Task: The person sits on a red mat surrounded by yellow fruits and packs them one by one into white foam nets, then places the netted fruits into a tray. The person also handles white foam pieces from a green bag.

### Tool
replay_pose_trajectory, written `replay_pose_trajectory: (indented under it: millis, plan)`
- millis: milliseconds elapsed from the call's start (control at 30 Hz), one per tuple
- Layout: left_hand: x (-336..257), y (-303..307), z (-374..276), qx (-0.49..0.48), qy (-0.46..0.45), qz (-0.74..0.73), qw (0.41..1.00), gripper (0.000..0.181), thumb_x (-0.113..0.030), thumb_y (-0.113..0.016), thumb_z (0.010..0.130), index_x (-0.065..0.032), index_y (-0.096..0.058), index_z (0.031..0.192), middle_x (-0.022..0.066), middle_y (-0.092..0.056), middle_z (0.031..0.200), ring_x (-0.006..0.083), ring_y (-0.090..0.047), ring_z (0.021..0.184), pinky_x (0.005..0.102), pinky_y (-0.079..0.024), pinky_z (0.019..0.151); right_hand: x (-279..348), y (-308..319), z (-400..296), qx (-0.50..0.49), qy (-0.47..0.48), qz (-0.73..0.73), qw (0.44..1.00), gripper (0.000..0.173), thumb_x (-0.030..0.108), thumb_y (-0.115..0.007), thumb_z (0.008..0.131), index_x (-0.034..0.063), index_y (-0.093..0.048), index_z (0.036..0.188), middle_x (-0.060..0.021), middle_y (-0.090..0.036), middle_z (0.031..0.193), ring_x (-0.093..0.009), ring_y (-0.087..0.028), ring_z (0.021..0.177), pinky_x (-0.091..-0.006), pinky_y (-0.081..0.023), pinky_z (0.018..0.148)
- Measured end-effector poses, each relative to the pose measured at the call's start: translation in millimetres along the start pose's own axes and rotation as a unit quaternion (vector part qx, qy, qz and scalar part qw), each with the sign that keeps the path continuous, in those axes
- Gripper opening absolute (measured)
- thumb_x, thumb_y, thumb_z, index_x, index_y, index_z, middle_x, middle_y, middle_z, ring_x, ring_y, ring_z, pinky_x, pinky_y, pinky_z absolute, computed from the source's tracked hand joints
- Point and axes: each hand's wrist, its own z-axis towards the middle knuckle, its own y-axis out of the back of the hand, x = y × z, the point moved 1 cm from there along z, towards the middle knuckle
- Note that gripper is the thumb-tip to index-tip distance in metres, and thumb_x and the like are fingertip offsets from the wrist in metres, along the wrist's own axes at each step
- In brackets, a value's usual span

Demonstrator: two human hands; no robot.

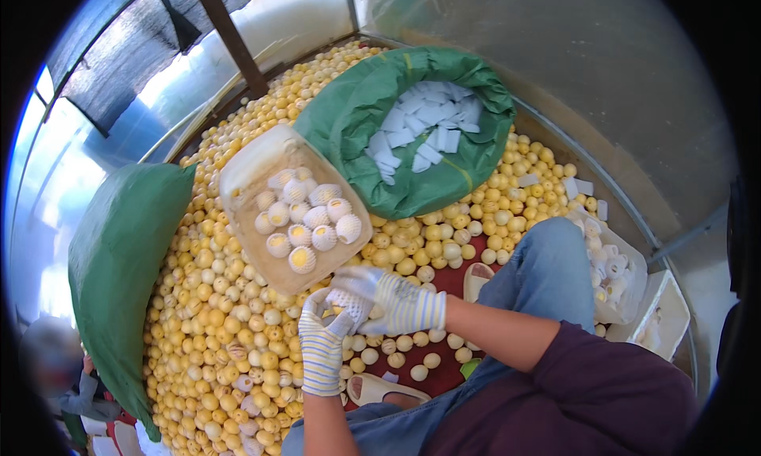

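Between my gloved hands is a round yellow fruit in a white foam net sleeve (pixel 352 306), low in front of the tub's near end. My left hand (pixel 321 343), in a striped knit glove, grips its left side with thumb and fingers. My right hand (pixel 395 301), gloved alike, closes around it from the right; its fingers are blurred. Just beyond stands a translucent plastic tub (pixel 247 218) holding several foam-netted fruits (pixel 317 217). Loose yellow fruits (pixel 217 313), some purple-striped and resembling pepino melons, lie heaped around.
An open green sack (pixel 351 108) of white foam pieces (pixel 428 114) lies beyond the tub. A full green sack (pixel 122 248) stands left. On the right are a plastic bin of foam nets (pixel 612 272) and a white foam box (pixel 669 310). Another person (pixel 89 396) is far left.
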Motion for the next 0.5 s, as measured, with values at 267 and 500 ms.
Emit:
replay_pose_trajectory:
  millis: [267, 500]
  plan:
    - [-10, -19, -21, 0.019, -0.034, 0.093, 0.995, 0.057, -0.025, -0.061, 0.092, 0.0039, -0.041, 0.136, 0.0134, -0.059, 0.109, 0.0163, -0.062, 0.087, 0.026, -0.053, 0.07, 3, 133, -39, -0.115, -0.124, 0.035, 0.985, 0.065, 0.031, -0.079, 0.072, 0.0058, -0.054, 0.127, -0.0126, -0.061, 0.111, -0.028, -0.062, 0.1, -0.0365, -0.051, 0.087]
    - [-10, -20, -36, 0.022, 0.013, 0.17, 0.985, 0.05, -0.023, -0.056, 0.095, 0.0012, -0.042, 0.137, 0.0125, -0.058, 0.11, 0.0167, -0.061, 0.086, 0.0263, -0.051, 0.073, -132, 339, -307, -0.429, -0.526, -0.114, 0.726, 0.041, 0.026, -0.075, 0.079, -0.0016, -0.061, 0.107, -0.0087, -0.067, 0.095, -0.015, -0.063, 0.082, -0.0308, -0.054, 0.069]
